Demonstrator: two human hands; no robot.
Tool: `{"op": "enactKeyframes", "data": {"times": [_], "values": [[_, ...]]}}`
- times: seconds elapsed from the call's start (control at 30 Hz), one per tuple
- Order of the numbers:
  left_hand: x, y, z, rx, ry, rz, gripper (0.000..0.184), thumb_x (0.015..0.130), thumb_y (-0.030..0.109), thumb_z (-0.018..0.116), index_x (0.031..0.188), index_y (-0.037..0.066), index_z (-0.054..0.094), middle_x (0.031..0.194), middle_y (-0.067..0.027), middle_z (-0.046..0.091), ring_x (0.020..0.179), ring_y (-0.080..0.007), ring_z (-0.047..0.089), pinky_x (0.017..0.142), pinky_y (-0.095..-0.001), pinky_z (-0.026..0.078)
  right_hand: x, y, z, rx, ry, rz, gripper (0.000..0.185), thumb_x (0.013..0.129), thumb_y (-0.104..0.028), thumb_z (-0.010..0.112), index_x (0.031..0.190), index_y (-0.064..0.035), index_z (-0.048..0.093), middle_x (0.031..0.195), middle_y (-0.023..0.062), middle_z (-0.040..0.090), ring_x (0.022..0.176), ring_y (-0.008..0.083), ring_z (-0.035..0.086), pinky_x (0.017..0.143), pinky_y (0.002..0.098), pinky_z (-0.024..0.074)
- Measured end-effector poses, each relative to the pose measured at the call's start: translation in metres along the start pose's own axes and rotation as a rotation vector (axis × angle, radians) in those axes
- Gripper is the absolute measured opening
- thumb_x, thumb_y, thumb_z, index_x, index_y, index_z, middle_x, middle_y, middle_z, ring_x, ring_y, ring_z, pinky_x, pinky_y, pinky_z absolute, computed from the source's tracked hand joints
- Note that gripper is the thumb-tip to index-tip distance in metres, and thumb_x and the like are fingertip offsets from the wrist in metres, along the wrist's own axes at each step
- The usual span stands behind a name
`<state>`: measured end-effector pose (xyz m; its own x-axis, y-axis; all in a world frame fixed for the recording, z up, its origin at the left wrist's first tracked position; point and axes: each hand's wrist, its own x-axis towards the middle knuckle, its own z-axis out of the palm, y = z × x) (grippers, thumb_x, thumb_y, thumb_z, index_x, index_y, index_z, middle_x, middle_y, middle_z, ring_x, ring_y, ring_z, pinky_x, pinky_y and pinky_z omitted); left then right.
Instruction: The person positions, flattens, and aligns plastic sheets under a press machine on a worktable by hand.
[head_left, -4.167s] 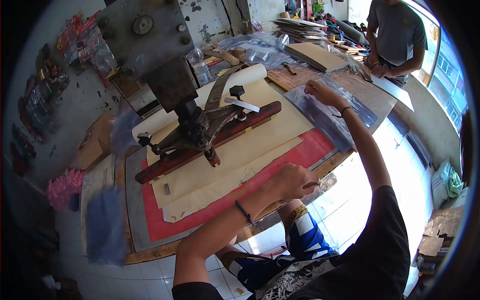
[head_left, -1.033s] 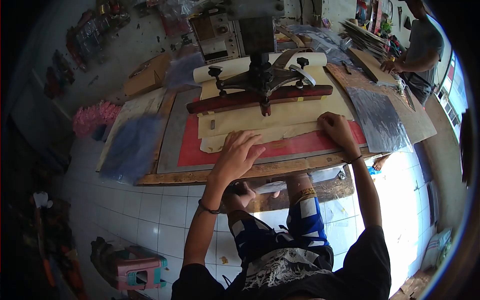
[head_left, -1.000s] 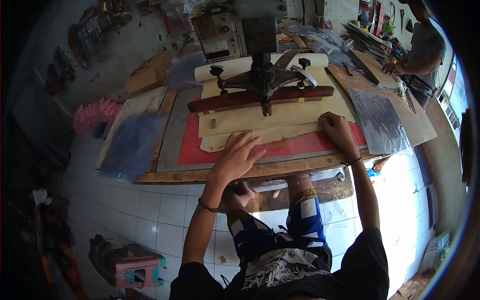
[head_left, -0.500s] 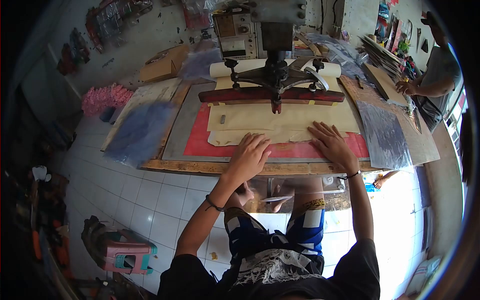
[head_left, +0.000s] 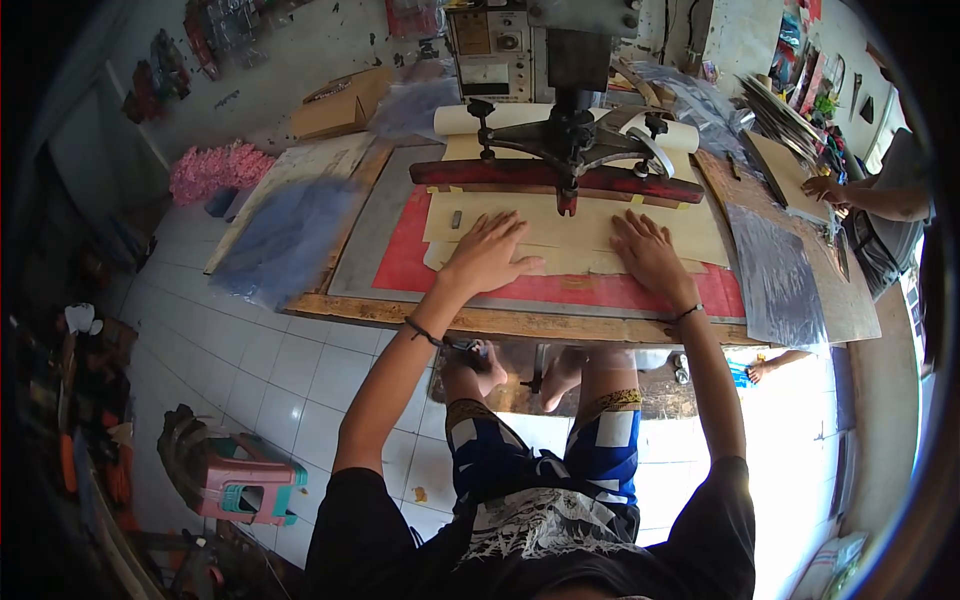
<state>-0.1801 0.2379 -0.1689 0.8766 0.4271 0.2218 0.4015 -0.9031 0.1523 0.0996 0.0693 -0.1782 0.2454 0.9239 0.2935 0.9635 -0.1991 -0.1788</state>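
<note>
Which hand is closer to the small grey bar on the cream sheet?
The left hand: it lies just beside the small grey bar, while the right hand is well across the cream sheet.

Wearer's hands (head_left: 485, 252) (head_left: 652, 256), two — red bar (head_left: 460, 173), one; red sheet (head_left: 408, 265), one; white roll (head_left: 456, 121), one.

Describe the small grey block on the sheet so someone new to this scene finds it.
On the wood-edged workbench, find the cream sheet running beneath the dark red bar. Near the sheet's left edge, just left of the left hand, lies the small grey block. Its grey colour stands out against the pale sheet, and it is far shorter than the bar.
</note>
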Motion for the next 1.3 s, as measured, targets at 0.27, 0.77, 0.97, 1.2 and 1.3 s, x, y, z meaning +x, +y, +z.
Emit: {"op": "enactKeyframes", "data": {"times": [0.27, 0.77, 0.97, 1.2, 1.3], "values": [[0.006, -0.042, -0.011, 0.056, -0.088, -0.087, 0.084, 0.101, 0.062, 0.049, 0.155, -0.002, 0.039, 0.164, -0.0185, 0.037, 0.154, -0.0300, 0.032, 0.127, -0.0452, 0.025, -0.003, 0.002, -0.018, 0.120, -0.016, -0.206, 0.049, 0.105, -0.043, 0.053, 0.140, -0.0101, 0.061, 0.155, 0.0161, 0.051, 0.145, 0.0356, 0.044, 0.122, 0.0510, 0.0297], [0.002, -0.064, 0.001, -0.043, 0.038, -0.085, 0.082, 0.103, 0.059, 0.049, 0.156, -0.004, 0.038, 0.164, -0.0185, 0.037, 0.153, -0.0305, 0.034, 0.127, -0.0444, 0.026, 0.013, -0.005, -0.012, 0.114, -0.025, -0.205, 0.051, 0.106, -0.045, 0.051, 0.141, -0.0096, 0.062, 0.155, 0.0162, 0.050, 0.144, 0.0386, 0.045, 0.122, 0.0481, 0.0319], [0.005, -0.069, -0.002, -0.018, 0.041, -0.152, 0.085, 0.102, 0.059, 0.052, 0.155, -0.005, 0.039, 0.164, -0.0191, 0.036, 0.154, -0.0315, 0.032, 0.127, -0.0411, 0.027, 0.013, -0.002, -0.016, 0.121, -0.032, -0.176, 0.050, 0.106, -0.045, 0.050, 0.140, -0.0102, 0.063, 0.155, 0.0154, 0.051, 0.144, 0.0367, 0.046, 0.121, 0.0475, 0.0330], [0.004, -0.072, -0.006, -0.096, 0.030, -0.178, 0.087, 0.100, 0.060, 0.055, 0.155, -0.006, 0.039, 0.165, -0.0190, 0.035, 0.154, -0.0320, 0.031, 0.127, -0.0402, 0.027, 0.011, 0.000, -0.019, 0.129, -0.026, -0.142, 0.050, 0.107, -0.044, 0.051, 0.138, -0.0072, 0.064, 0.152, 0.0145, 0.054, 0.143, 0.0360, 0.047, 0.120, 0.0474, 0.0327], [0.003, -0.071, -0.005, -0.111, 0.036, -0.181, 0.088, 0.099, 0.060, 0.055, 0.155, -0.006, 0.039, 0.165, -0.0190, 0.035, 0.154, -0.0322, 0.031, 0.127, -0.0402, 0.027, 0.010, 0.000, -0.018, 0.127, 0.005, -0.137, 0.048, 0.106, -0.044, 0.051, 0.135, -0.0087, 0.066, 0.151, 0.0137, 0.056, 0.141, 0.0357, 0.049, 0.119, 0.0479, 0.0348]]}}
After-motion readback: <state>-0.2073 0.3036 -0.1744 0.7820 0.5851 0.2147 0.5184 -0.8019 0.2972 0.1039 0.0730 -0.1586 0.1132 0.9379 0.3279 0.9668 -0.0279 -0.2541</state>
